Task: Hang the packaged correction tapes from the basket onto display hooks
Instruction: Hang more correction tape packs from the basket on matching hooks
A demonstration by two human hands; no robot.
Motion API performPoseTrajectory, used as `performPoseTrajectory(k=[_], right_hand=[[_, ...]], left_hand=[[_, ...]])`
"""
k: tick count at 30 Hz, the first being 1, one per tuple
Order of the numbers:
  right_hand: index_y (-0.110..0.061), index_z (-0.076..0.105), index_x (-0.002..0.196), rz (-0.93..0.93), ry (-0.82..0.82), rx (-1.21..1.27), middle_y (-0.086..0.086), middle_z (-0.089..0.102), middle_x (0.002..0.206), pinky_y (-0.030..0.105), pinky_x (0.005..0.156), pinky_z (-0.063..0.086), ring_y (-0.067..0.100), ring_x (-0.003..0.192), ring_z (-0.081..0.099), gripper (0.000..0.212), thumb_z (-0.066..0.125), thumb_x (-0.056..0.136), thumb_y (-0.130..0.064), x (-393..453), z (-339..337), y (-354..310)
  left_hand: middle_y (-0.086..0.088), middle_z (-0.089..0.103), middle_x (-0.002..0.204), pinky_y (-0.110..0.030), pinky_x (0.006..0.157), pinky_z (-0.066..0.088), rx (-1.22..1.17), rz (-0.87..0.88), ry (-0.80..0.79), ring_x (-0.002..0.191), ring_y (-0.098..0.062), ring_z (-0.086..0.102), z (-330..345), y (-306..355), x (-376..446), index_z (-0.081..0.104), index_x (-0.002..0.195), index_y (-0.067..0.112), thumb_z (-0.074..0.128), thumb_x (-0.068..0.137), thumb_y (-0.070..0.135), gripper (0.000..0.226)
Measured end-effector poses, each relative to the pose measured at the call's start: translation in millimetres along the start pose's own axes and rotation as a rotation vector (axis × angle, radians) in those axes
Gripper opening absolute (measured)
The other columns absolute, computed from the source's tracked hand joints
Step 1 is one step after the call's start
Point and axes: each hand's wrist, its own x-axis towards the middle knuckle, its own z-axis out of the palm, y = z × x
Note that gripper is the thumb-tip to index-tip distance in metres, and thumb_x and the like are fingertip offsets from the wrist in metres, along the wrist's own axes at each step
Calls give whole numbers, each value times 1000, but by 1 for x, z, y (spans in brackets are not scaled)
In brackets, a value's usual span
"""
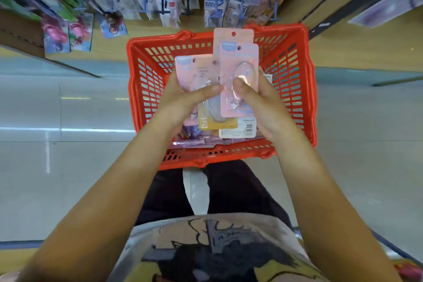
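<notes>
Both hands work over the red basket [295, 89]. Left hand [180, 98] has thumb curled over the front of a fanned stack of pink carded packs [196, 73], fingers behind, out of sight. Right hand [263, 103] pinches the front pack [239, 80], thumb pressing on its clear blister; a second card [233, 35] stands up behind it, hang hole at top visible.

All held packs sit above the basket's middle. More packs [238, 129] lie loose on the basket floor, near the rim closest to the person. Display hooks [164, 10] are beyond the basket's far rim, already loaded with blurred stock.

Handling, my read:
- Light, thin card plus plastic blister. No weight issue.
- Card looks bendable; the hang hole is probably the weak spot, likely tears if forced onto a hook at an angle.
- Glossy faces, so stacked packs probably slide on each other. Fan grip may slip.
- Best hold: pinch lower card edges or across the blister, keeping the top hole clear for the hook.
- Separate one pack at a time before threading.
</notes>
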Motion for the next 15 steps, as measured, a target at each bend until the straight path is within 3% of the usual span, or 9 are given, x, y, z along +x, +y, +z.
performPoseTrajectory(k=[4,7,9,12,15], right_hand=[[-4,61,130,-26,106,137,23,67,128,59,103,50,41,120,64,56,79,84,-31,-31,18,-39],[-6,63,124,-70,70,152,12,74,114,47,98,55,29,106,71,40,72,87,-19,-52,28,-73],[-13,62,119,-113,10,140,0,76,104,38,90,56,17,95,71,38,73,83,-21,-64,37,-96],[-15,59,119,-168,-55,83,2,72,109,37,85,55,17,97,68,42,77,82,-21,-77,56,-128],[-13,59,123,-209,-104,58,6,71,115,33,84,57,17,100,69,45,78,84,-21,-89,78,-154]], left_hand=[[-14,74,121,-40,80,62,-27,18,108,105,-29,75,-13,48,-32,57,136,6,91,59,35,89],[-13,74,120,-52,84,62,-83,23,200,103,-33,75,-28,84,-49,56,134,12,86,59,43,86],[-10,75,115,-54,84,61,-114,56,192,99,-30,76,-34,106,-59,57,131,15,83,73,39,69],[-1,77,106,-39,76,62,-219,140,150,92,-18,75,-35,139,-76,63,123,18,68,98,25,26],[-1,79,106,-35,79,61,-271,189,132,95,-17,76,-31,169,-95,64,120,17,67,100,25,22]])
